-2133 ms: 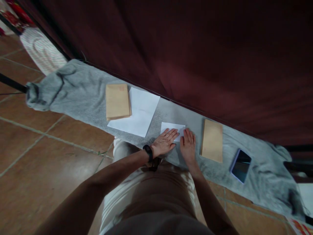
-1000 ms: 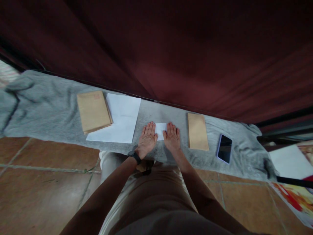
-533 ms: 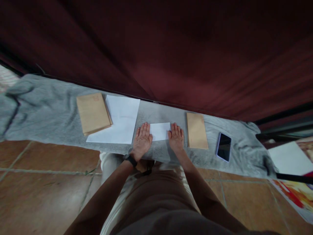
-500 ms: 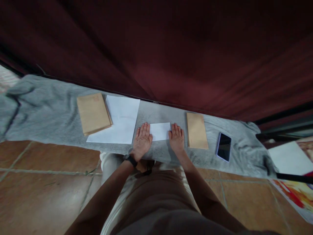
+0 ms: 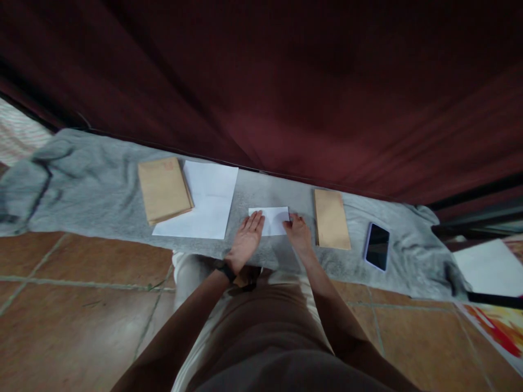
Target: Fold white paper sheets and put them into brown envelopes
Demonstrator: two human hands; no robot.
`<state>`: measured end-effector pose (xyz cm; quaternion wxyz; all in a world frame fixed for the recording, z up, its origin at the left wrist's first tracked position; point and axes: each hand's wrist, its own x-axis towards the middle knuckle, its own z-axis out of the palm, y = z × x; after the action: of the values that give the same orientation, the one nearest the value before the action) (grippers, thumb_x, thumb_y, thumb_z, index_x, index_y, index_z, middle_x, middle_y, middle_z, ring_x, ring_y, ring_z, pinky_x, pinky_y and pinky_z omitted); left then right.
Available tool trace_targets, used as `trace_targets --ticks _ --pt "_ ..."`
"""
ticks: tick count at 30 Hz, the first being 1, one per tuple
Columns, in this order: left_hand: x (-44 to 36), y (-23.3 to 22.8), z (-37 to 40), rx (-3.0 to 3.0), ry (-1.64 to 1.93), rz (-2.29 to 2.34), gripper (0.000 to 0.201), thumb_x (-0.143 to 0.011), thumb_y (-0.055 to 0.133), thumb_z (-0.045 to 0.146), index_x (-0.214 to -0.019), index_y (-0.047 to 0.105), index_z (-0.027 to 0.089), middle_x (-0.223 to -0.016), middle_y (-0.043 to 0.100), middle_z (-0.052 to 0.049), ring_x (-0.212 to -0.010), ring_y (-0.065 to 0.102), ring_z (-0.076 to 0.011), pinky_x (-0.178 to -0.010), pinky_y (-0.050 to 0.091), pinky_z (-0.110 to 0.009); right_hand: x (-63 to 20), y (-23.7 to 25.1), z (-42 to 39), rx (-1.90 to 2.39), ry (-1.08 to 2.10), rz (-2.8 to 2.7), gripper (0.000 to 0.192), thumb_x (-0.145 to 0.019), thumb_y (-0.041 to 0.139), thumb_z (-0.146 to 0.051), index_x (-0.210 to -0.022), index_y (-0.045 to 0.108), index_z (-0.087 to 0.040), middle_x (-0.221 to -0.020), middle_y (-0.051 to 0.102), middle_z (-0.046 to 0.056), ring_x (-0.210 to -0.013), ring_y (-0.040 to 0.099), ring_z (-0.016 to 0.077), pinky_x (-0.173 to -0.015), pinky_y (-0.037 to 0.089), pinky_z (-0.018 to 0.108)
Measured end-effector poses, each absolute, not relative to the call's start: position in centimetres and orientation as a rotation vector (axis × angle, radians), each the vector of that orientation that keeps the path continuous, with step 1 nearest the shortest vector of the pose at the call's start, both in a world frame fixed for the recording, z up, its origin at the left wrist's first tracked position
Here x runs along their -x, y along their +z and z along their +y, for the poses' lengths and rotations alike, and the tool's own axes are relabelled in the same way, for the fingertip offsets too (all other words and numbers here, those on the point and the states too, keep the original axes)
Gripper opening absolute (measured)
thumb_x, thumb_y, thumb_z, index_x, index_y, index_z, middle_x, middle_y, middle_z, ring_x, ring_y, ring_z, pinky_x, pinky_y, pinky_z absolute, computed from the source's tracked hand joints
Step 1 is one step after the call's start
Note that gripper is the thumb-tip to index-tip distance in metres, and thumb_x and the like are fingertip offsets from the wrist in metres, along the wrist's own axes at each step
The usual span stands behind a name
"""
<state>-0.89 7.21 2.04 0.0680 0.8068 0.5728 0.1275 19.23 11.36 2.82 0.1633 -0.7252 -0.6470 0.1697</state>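
Both hands are down on the grey cloth (image 5: pixel 102 179), working a small folded white paper (image 5: pixel 273 220) that lies flat right in front of the person. The left hand (image 5: pixel 247 239) is flat, fingers straight and close together, its fingertips lying on the paper's left end and pressing it to the cloth. A dark band (image 5: pixel 225 270) circles that wrist. The right hand (image 5: pixel 299 235) is at the paper's right edge, fingers curled in a little and touching that edge; whether they pinch the paper or only press on it, I can't tell from here.

Off to the left on the cloth lies a larger white sheet (image 5: pixel 208 201), and a stack of brown envelopes (image 5: pixel 164 189) overlaps its left side. To the right, just beside the right hand, a single brown envelope (image 5: pixel 331 219) lies flat, and beyond it a phone (image 5: pixel 377 246) with a dark screen. A dark red curtain (image 5: pixel 286 81) hangs behind the cloth, and brown floor tiles (image 5: pixel 81 294) show below.
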Motion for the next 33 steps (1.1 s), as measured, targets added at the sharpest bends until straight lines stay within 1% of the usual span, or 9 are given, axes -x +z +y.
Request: trace_targets --ticks 3,6,8,13,16,18,21,28,33 --pt "0.7 2.1 6.8 -2.443 0.368 1.752 0.051 -0.107 0.032 0.027 -0.153 0.046 0.009 -0.164 0.041 -0.016 -0.156 0.032 -0.0271 -0.129 0.028 -0.048 -19.7 3.1 11.9 2.003 0.778 -1.625 0.025 -0.087 0.064 -0.035 -0.104 0.074 -0.020 -0.096 0.077 0.009 -0.090 0.070 0.0258 -0.080 0.051 0.034" --pt "0.2 2.3 6.3 -2.472 0.367 1.755 0.063 -0.104 0.044 0.048 -0.153 0.046 0.007 -0.163 0.041 -0.020 -0.156 0.031 -0.0319 -0.130 0.024 -0.051 -19.9 3.4 11.9 1.857 0.973 -1.495 0.023 -0.083 0.064 -0.041 -0.079 0.072 -0.020 -0.075 0.072 0.004 -0.078 0.067 0.0227 -0.071 0.049 0.031" --pt "-0.1 2.6 6.0 -2.464 0.376 1.757 0.063 -0.102 0.049 0.044 -0.154 0.045 0.009 -0.163 0.042 -0.020 -0.155 0.033 -0.0316 -0.129 0.024 -0.051 -19.8 4.0 11.6 1.798 1.016 -1.467 0.031 -0.084 0.061 -0.048 -0.074 0.069 -0.020 -0.064 0.066 0.001 -0.067 0.063 0.0193 -0.062 0.047 0.028" --pt "-0.2 4.5 6.4 -2.269 0.670 1.759 0.047 -0.099 0.045 0.014 -0.144 0.058 0.018 -0.149 0.061 -0.013 -0.138 0.057 -0.0260 -0.118 0.042 -0.044 -19.7 6.3 11.2 1.564 1.167 -1.276 0.043 -0.083 0.058 -0.062 -0.078 0.066 -0.020 -0.061 0.061 -0.002 -0.057 0.057 0.0146 -0.054 0.046 0.025" --pt "0.1 6.2 7.2 -1.973 0.913 1.728 0.031 -0.101 0.049 0.021 -0.122 0.072 0.020 -0.117 0.077 -0.010 -0.109 0.072 -0.0248 -0.099 0.055 -0.039 -20.0 7.7 11.2 1.369 1.215 -1.075 0.044 -0.081 0.063 -0.063 -0.092 0.069 -0.021 -0.077 0.070 0.001 -0.066 0.062 0.0149 -0.060 0.051 0.026" --pt "0.4 7.2 7.9 -1.692 1.061 1.703 0.025 -0.100 0.053 0.030 -0.109 0.074 0.019 -0.097 0.079 -0.007 -0.089 0.073 -0.0225 -0.084 0.058 -0.034 -20.2 8.0 11.2 1.326 1.142 -1.015 0.045 -0.078 0.069 -0.059 -0.104 0.069 -0.022 -0.094 0.074 0.003 -0.080 0.066 0.0167 -0.069 0.054 0.028" --pt "1.0 8.2 8.8 -1.361 1.145 1.544 0.024 -0.093 0.061 0.038 -0.099 0.073 0.017 -0.087 0.077 -0.003 -0.075 0.069 -0.0193 -0.068 0.055 -0.028 -20.0 7.9 10.8 1.298 1.134 -0.931 0.049 -0.071 0.078 -0.051 -0.110 0.068 -0.025 -0.107 0.074 0.003 -0.097 0.068 0.0192 -0.080 0.055 0.030" --pt "3.6 6.9 10.1 -1.252 0.779 1.241 0.025 -0.079 0.071 0.036 -0.092 0.070 0.015 -0.074 0.069 -0.001 -0.063 0.061 -0.0160 -0.056 0.045 -0.024 -20.1 6.7 9.9 1.276 1.593 -0.683 0.031 -0.074 0.075 -0.044 -0.094 0.069 -0.022 -0.079 0.075 0.002 -0.067 0.070 0.0183 -0.061 0.058 0.029" --pt "4.7 5.7 12.1 -1.541 0.584 1.356 0.017 -0.077 0.069 0.021 -0.093 0.074 0.016 -0.081 0.071 -0.003 -0.075 0.066 -0.0210 -0.065 0.050 -0.029 -20.4 4.9 9.0 1.503 1.533 -0.855 0.033 -0.077 0.071 -0.051 -0.091 0.072 -0.022 -0.078 0.073 0.001 -0.066 0.068 0.0181 -0.055 0.060 0.029"
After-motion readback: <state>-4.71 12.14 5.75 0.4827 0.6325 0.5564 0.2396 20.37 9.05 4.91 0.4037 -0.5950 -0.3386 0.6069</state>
